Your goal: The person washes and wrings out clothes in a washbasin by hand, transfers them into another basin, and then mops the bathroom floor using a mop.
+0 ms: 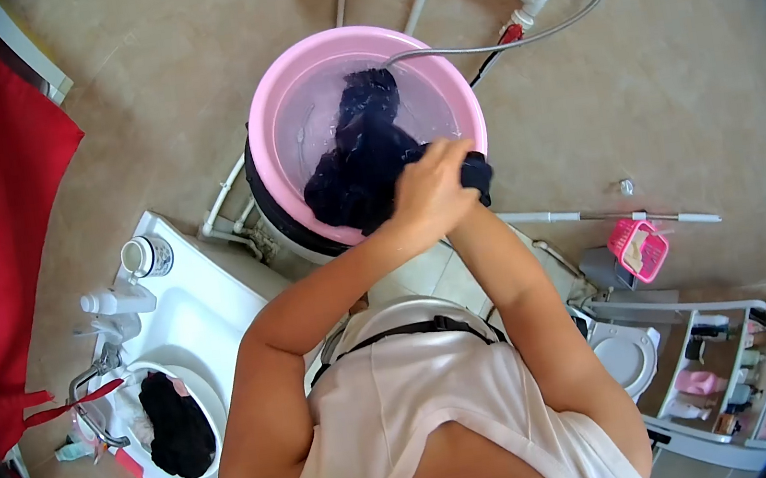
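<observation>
Navy garment (pixel 371 144), one: lay partly in water (pixel 428 102) inside pink basin (pixel 267 148), one end bunched near the rim. Left hand (pixel 433 189): fingers curled around that end. Right hand (pixel 464 214): mostly hidden; grip could not be told. Risk: heavy, slick fabric could have slipped, splashing over.

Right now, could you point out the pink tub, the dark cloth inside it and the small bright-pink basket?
Pink tub (pixel 352 40): head view, on its far rim.
Dark cloth (pixel 369 149): head view, on its wet middle.
Small bright-pink basket (pixel 657 263): head view, on its side wall.
</observation>
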`<move>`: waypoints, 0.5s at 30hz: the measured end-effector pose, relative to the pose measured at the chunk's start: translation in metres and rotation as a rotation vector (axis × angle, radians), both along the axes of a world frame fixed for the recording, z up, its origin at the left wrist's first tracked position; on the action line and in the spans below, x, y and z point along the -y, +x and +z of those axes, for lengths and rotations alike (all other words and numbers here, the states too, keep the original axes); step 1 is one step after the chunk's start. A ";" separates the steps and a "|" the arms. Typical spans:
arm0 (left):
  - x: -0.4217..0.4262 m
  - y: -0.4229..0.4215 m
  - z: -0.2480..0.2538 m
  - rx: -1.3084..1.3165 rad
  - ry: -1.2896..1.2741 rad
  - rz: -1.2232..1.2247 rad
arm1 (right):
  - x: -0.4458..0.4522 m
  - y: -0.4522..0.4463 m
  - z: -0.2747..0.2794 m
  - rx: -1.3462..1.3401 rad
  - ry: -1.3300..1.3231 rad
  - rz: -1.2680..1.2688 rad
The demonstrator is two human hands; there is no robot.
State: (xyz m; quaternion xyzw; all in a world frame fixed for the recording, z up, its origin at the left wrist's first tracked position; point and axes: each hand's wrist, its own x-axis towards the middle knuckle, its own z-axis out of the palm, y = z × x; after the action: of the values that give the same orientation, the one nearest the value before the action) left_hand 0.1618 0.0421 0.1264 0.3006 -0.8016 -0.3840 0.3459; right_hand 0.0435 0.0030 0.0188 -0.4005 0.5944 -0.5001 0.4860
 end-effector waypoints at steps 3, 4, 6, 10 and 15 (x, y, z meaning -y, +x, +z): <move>0.027 0.014 -0.018 -0.012 -0.242 0.280 | 0.010 -0.012 0.012 -0.104 -0.021 0.040; 0.035 0.016 -0.025 -0.040 -0.283 0.344 | 0.010 -0.016 0.016 -0.135 -0.024 0.052; 0.038 0.006 -0.051 -0.104 -0.074 0.358 | 0.008 -0.021 0.019 -0.183 -0.019 0.075; 0.039 -0.014 -0.076 -0.236 0.401 0.200 | -0.004 -0.025 0.021 -0.254 -0.006 0.111; 0.033 -0.004 -0.031 -0.266 0.502 -0.270 | -0.015 -0.020 0.017 -0.346 -0.003 0.124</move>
State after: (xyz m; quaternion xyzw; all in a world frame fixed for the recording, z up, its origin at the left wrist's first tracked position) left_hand 0.1574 0.0090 0.0954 0.2146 -0.6621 -0.6484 0.3084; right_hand 0.0238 0.0176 0.0358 -0.5170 0.6425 -0.3937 0.4061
